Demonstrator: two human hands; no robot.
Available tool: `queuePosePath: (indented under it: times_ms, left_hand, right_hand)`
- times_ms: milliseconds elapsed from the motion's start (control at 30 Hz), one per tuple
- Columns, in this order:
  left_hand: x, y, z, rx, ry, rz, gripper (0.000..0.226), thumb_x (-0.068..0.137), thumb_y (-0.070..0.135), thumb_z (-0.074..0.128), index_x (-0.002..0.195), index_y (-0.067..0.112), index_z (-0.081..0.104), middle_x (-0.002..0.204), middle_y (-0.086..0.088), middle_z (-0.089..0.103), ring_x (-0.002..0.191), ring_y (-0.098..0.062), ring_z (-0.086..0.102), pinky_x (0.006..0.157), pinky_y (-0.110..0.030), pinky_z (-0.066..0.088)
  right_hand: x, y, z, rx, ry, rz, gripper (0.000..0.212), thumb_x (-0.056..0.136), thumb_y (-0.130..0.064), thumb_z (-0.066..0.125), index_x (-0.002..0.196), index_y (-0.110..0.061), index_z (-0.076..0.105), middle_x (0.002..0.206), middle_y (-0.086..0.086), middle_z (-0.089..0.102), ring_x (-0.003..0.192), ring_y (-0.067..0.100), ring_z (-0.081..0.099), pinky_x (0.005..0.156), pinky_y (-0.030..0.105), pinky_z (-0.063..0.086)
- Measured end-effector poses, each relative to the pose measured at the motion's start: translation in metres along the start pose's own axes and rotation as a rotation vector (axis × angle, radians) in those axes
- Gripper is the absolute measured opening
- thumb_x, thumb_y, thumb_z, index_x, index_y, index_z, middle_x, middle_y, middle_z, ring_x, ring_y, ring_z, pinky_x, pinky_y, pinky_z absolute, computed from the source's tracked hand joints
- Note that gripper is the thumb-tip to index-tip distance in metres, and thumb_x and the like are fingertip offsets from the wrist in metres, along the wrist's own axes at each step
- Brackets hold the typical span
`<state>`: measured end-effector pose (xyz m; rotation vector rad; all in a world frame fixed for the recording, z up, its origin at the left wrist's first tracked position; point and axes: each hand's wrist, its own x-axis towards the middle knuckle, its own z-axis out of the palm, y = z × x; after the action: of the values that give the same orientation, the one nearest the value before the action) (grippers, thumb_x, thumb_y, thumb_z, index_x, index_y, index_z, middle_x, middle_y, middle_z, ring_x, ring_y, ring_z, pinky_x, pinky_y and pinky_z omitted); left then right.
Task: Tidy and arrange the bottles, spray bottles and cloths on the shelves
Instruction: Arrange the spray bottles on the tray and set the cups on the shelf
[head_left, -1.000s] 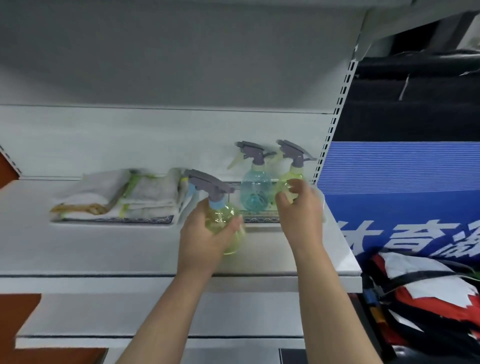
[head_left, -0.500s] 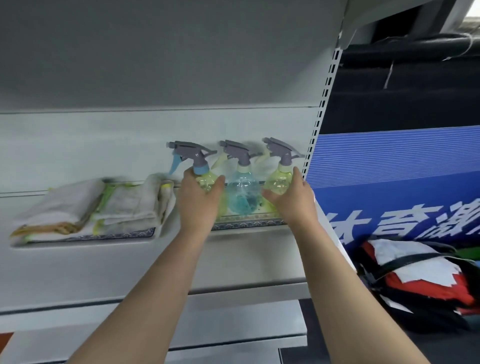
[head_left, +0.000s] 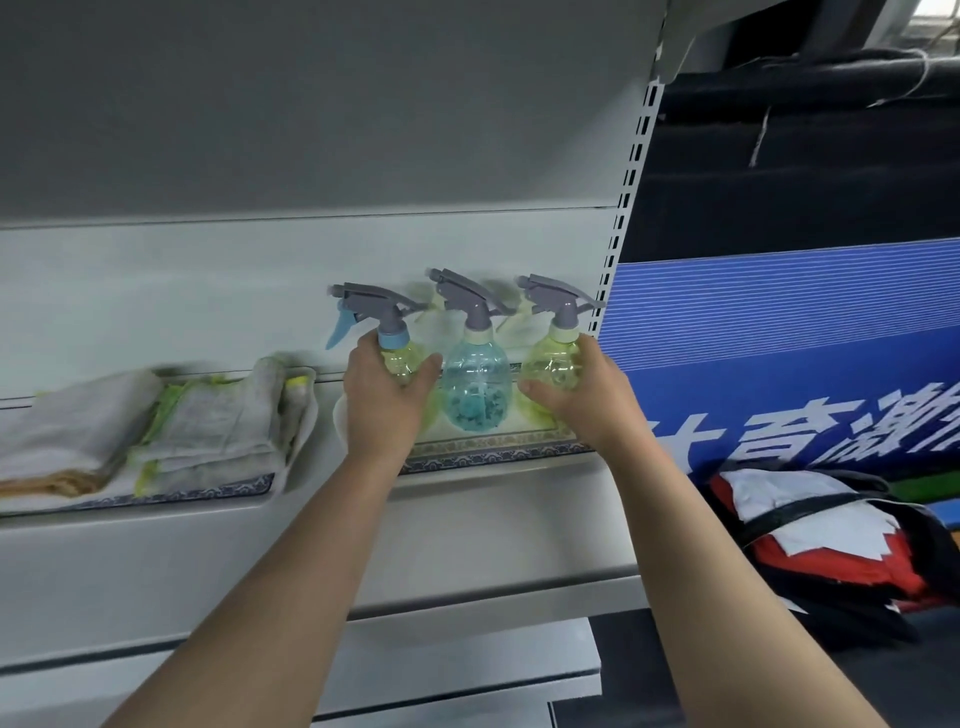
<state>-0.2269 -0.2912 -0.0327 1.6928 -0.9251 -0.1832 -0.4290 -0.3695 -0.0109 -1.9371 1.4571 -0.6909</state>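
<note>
Toward the right end of the pale grey-white shelf (head_left: 156, 571), the left spray bottle (head_left: 400, 358) is clear yellow-green with a blue collar and trigger, the middle spray bottle (head_left: 475, 384) is clear turquoise, and the right spray bottle (head_left: 550, 364) is yellow-green. All three heads are grey. Their tray (head_left: 493, 452) is white with a blue ornamental border, as is the left tray (head_left: 182, 493) under off-white cloths (head_left: 208, 431) edged in lime.

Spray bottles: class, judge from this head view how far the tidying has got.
Done: folded cloths lie stacked on the cloth tray; the blue spray bottle stands upright on the bottle tray. In hand: left hand grips the left yellow bottle, right hand the right yellow bottle, flanking it. Left: letting go of both.
</note>
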Motion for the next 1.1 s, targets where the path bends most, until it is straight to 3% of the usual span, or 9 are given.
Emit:
queuePosePath:
  times_ms: [133, 267, 367, 467, 567, 733, 833, 933, 1100]
  left_hand:
    - [-0.001, 0.001, -0.002, -0.009, -0.046, -0.042, 0.041, 0.080, 0.035, 0.073, 0.114, 0.030, 0.050, 0.111, 0.001, 0.059, 0.104, -0.021, 0.058, 0.088, -0.040, 0.047]
    - [-0.001, -0.010, -0.011, 0.009, -0.127, -0.067, 0.066, 0.072, 0.047, 0.073, 0.131, 0.035, 0.047, 0.126, 0.005, 0.057, 0.116, -0.013, 0.057, 0.099, -0.043, 0.049]
    - [-0.006, -0.016, -0.018, 0.025, -0.153, -0.059, 0.079, 0.071, 0.053, 0.078, 0.140, 0.037, 0.042, 0.131, 0.009, 0.055, 0.124, -0.011, 0.052, 0.104, -0.041, 0.046]
    - [-0.010, -0.018, -0.021, 0.028, -0.192, -0.053, 0.083, 0.078, 0.042, 0.080, 0.147, 0.031, 0.035, 0.125, 0.014, 0.053, 0.119, -0.008, 0.050, 0.100, -0.034, 0.043]
    - [-0.008, -0.018, -0.022, 0.052, -0.203, -0.065, 0.083, 0.078, 0.043, 0.079, 0.147, 0.033, 0.034, 0.129, 0.011, 0.054, 0.121, -0.010, 0.050, 0.100, -0.034, 0.043]
    - [-0.006, -0.017, -0.027, 0.096, -0.249, -0.104, 0.087, 0.072, 0.057, 0.076, 0.145, 0.041, 0.031, 0.139, 0.007, 0.054, 0.129, -0.015, 0.050, 0.107, -0.044, 0.044]
    - [-0.006, -0.015, -0.031, 0.120, -0.265, -0.108, 0.088, 0.065, 0.067, 0.070, 0.141, 0.048, 0.030, 0.134, 0.010, 0.058, 0.124, -0.016, 0.055, 0.102, -0.046, 0.048]
    - [-0.007, -0.013, -0.032, 0.140, -0.266, -0.098, 0.088, 0.064, 0.068, 0.069, 0.140, 0.048, 0.030, 0.132, 0.009, 0.059, 0.122, -0.017, 0.056, 0.101, -0.047, 0.049]
    - [-0.007, -0.014, -0.032, 0.205, -0.254, -0.068, 0.090, 0.071, 0.063, 0.071, 0.147, 0.040, 0.028, 0.137, 0.001, 0.055, 0.125, -0.022, 0.053, 0.103, -0.046, 0.047]
  right_hand:
    - [-0.002, -0.002, -0.003, 0.000, -0.020, 0.019, 0.099, 0.075, -0.063, 0.073, 0.153, -0.025, 0.024, 0.149, 0.004, 0.042, 0.135, 0.027, 0.043, 0.107, 0.051, 0.042]
    - [-0.020, -0.007, -0.018, -0.048, -0.041, 0.082, 0.111, 0.077, -0.063, 0.071, 0.158, -0.021, 0.008, 0.161, 0.008, 0.024, 0.147, 0.028, 0.024, 0.113, 0.048, 0.031]
    - [-0.043, -0.024, -0.043, -0.048, 0.226, 0.011, 0.078, 0.084, -0.052, 0.070, 0.148, -0.018, 0.040, 0.145, 0.007, 0.044, 0.136, 0.029, 0.037, 0.107, 0.046, 0.037]
    - [-0.047, -0.059, -0.055, -0.052, 0.441, -0.296, 0.037, 0.086, -0.046, 0.069, 0.113, -0.021, 0.068, 0.107, -0.006, 0.064, 0.110, 0.026, 0.050, 0.093, 0.043, 0.044]
    - [-0.020, -0.102, -0.053, -0.264, 0.223, -0.447, 0.036, 0.088, -0.049, 0.063, 0.114, -0.025, 0.069, 0.107, -0.006, 0.069, 0.114, 0.025, 0.050, 0.094, 0.042, 0.038]
    - [0.032, -0.139, -0.043, -0.633, -0.121, -0.425, 0.045, 0.090, -0.051, 0.060, 0.130, -0.031, 0.059, 0.120, -0.009, 0.068, 0.124, 0.018, 0.050, 0.115, 0.050, 0.023]
    - [0.034, -0.146, -0.040, -0.576, -0.254, -0.420, 0.020, 0.083, -0.026, 0.068, 0.103, -0.028, 0.070, 0.096, -0.009, 0.073, 0.099, 0.016, 0.057, 0.092, 0.036, 0.034]
    - [0.032, -0.150, -0.036, -0.552, -0.271, -0.408, 0.032, 0.069, -0.009, 0.070, 0.094, -0.029, 0.070, 0.094, -0.004, 0.069, 0.089, 0.020, 0.057, 0.067, 0.027, 0.030]
    - [0.034, -0.146, -0.032, -0.530, -0.278, -0.437, 0.029, 0.070, -0.007, 0.063, 0.087, -0.030, 0.066, 0.093, -0.004, 0.066, 0.089, 0.022, 0.058, 0.061, 0.024, 0.028]
